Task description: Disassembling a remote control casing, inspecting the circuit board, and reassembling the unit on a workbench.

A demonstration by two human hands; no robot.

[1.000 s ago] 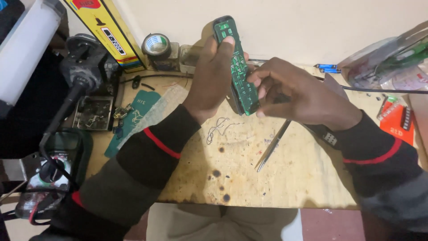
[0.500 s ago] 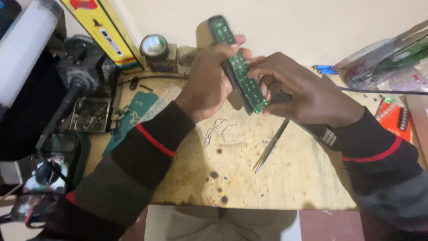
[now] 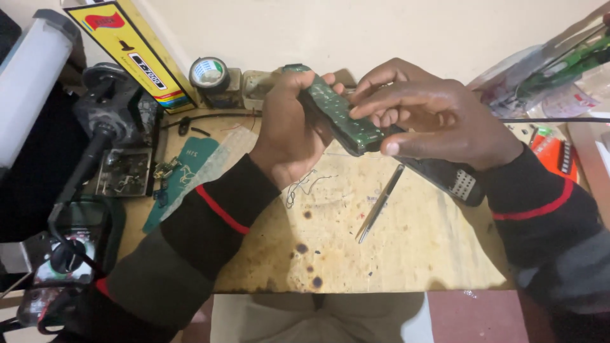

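Both hands hold a long narrow green circuit board above a stained wooden bench. My left hand grips its far end and underside. My right hand clamps the near end, fingers over the top and thumb below. A black remote-control shell lies under my right wrist. Metal tweezers rest on the bench just below the hands.
A yellow box leans on the wall at back left beside a tape roll. A multimeter and black stand sit left. A green board lies flat. Plastic bags with boards are at right.
The circuit board has tilted lower and flatter, and my right hand has slid over its near end. The view has shifted closer to the hands.
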